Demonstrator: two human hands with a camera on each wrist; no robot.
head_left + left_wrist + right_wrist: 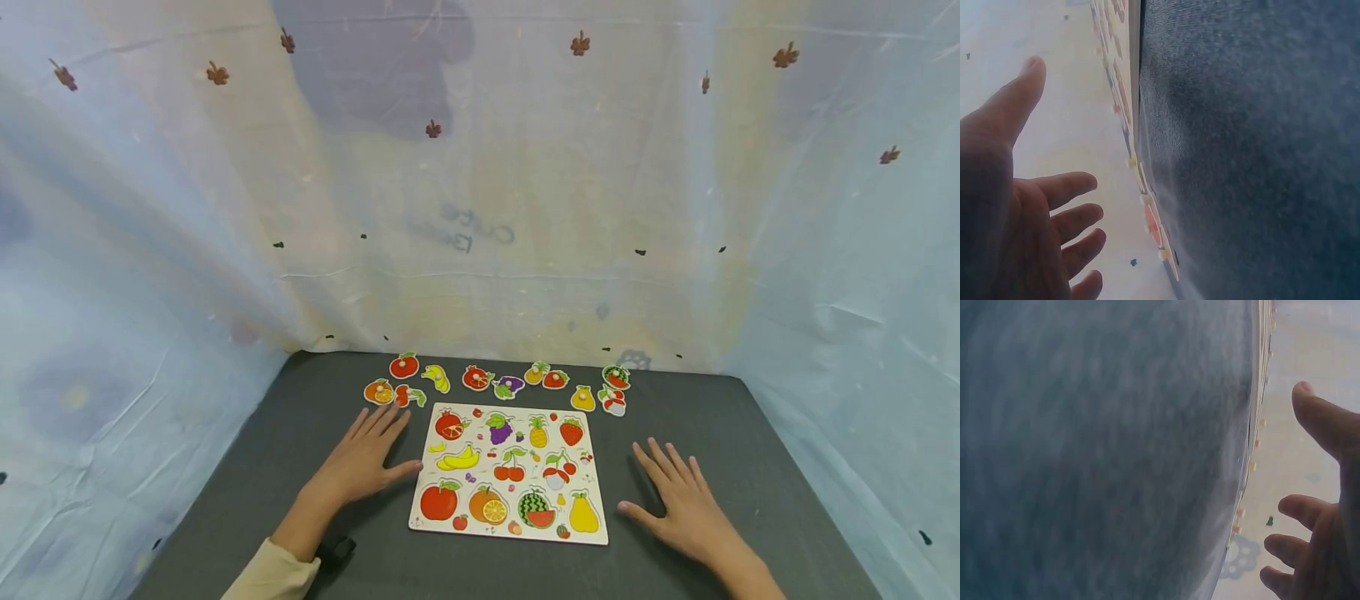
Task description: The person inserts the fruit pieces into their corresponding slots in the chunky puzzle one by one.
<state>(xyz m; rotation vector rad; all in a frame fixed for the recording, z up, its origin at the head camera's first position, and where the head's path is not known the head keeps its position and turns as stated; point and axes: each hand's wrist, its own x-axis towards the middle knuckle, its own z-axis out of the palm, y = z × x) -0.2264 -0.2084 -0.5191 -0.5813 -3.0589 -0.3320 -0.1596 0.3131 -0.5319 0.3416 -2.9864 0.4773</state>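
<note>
A white fruit puzzle board (540,535) lies flat on the dark table, printed with colourful fruit pictures. My left hand (358,458) is spread palm down at its left side, thumb tip close to the board's edge and fingertips near the orange piece (379,392) and the cherry piece (405,396). To the right of the board, my right hand (678,507) is spread with nothing in it. Both wrist views show the fingers apart and holding nothing: the left hand (1035,212) and the right hand (1319,537).
Loose knobbed pieces line the far side: apple (404,365), bananas (437,378), pomegranate (477,378), grapes (508,387), pineapple (536,372), strawberry (556,380), pear (582,398), watermelon (617,377) and a red-and-white piece (613,402). A pale patterned curtain (525,275) hangs behind the dark table (690,408).
</note>
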